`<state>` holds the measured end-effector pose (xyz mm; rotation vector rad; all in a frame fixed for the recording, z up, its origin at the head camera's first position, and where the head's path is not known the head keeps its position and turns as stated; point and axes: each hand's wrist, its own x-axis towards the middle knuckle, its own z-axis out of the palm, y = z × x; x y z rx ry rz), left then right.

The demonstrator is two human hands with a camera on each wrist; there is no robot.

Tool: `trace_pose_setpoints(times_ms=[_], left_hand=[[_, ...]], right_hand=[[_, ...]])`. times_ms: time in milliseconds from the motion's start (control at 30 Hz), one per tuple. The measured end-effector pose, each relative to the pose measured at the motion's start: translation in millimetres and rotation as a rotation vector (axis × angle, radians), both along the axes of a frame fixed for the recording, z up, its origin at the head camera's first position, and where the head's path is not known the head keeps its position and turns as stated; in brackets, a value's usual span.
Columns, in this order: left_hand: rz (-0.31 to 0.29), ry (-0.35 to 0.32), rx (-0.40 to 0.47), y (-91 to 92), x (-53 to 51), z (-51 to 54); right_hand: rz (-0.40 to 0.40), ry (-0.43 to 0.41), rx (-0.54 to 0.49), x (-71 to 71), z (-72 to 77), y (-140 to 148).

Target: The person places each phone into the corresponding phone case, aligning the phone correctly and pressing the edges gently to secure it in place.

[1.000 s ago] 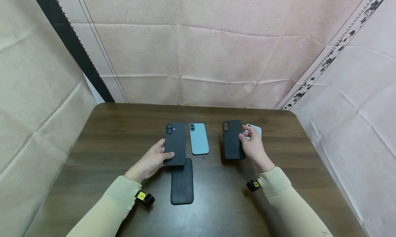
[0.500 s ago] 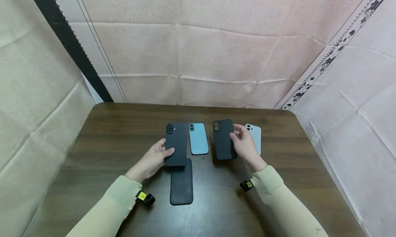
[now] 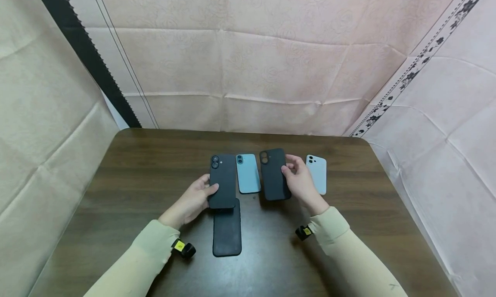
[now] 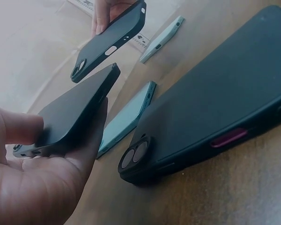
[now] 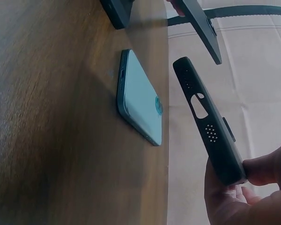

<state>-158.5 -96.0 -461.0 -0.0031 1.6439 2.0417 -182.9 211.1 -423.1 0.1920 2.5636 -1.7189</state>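
My left hand (image 3: pixel 189 204) grips a dark phone (image 3: pixel 224 178) by its left edge, thumb on the back, with two round camera lenses at the top. Above the table, my right hand (image 3: pixel 303 183) pinches a black phone case (image 3: pixel 274 176) by its right edge. The right wrist view shows the speaker holes and port cutout of the case (image 5: pixel 210 133). Between the two held things a light blue phone (image 3: pixel 249 174) lies back up on the table. A second black phone in a case (image 3: pixel 227 234) lies nearer, its top end hidden under the held phone.
A white phone (image 3: pixel 317 173) lies on the wooden table (image 3: pixel 162 159), right of my right hand. Pale cloth (image 3: pixel 248 73) hangs behind the table's far edge and at both sides. A small black wrist camera (image 3: pixel 186 249) sits at my left cuff.
My right hand has moved left with the black case, now close beside the light blue phone, uncovering the white phone. My left hand and its phone have shifted slightly right.
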Motion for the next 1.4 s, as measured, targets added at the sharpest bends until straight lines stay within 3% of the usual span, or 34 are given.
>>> trace_pose_setpoints(times_ms=[333,900,1400], left_hand=[[0.006,-0.02,0.044,4.0,0.2,2.0],[-0.062,-0.017,0.151,18.5,4.9,2.4],[-0.089,-0.004,0.194,21.0,8.0,5.2]], right_hand=[[0.022,0.006,-0.033,2.8,3.5,-8],[0.039,0.0,-0.129,10.6,4.9,-44],[0.057,-0.003,-0.021,15.6,-5.7,-61]])
